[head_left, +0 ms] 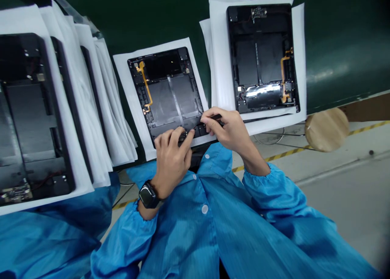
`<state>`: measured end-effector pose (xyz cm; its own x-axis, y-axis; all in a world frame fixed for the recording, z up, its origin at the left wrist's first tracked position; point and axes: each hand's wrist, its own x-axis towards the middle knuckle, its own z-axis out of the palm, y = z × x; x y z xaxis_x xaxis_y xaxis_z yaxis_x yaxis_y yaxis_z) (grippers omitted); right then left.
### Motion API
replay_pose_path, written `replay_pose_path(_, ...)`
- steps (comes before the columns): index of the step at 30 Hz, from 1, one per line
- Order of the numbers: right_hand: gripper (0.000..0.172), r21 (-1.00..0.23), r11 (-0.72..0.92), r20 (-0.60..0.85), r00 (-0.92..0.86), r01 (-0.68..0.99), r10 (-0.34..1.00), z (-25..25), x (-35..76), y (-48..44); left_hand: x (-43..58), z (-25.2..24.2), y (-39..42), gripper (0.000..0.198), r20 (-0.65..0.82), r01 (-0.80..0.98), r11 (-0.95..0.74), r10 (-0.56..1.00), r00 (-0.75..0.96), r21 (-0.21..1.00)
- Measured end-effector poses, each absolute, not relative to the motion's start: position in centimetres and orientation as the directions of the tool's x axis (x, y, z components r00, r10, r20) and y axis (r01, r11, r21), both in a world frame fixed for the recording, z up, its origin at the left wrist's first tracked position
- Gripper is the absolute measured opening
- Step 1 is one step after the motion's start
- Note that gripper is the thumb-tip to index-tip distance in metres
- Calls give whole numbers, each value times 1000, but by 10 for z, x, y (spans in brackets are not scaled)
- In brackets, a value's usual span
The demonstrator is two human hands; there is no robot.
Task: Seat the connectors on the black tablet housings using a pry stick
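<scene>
An opened black tablet housing (pixel 158 112) lies on a white sheet (pixel 122 64), with an orange flex cable (pixel 147 88) on its left side. My left hand (pixel 174 157), a watch on its wrist, rests its spread fingertips on the housing's near edge, beside a small circuit board. My right hand (pixel 227 128) pinches a thin dark tool (pixel 217 117) at the housing's near right corner. The tool's tip is too small to make out, close to my left index fingertip.
On the right another opened housing (pixel 271 59) lies on stacked white sheets (pixel 219 67). At the left stand several housings layered with white sheets (pixel 105 104). A round wooden stool (pixel 326 129) is beyond the green table's (pixel 344 47) edge. Blue clothing of another person (pixel 51 238) shows lower left.
</scene>
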<state>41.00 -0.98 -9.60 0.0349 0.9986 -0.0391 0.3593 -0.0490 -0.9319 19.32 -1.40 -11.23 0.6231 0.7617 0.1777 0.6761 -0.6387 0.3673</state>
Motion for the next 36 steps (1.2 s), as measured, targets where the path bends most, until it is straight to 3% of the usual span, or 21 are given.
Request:
replay_pose_path(17, 19, -926, -36, -22, 41, 376, 999, -98, 410, -12, 192, -113, -15, 50, 172, 678, -630, 768, 617, 378)
replay_pose_path(36, 21, -868, -24, 121, 258, 497, 959, -104, 397, -28, 189, -118, -29, 48, 246, 675, -657, 753, 610, 336)
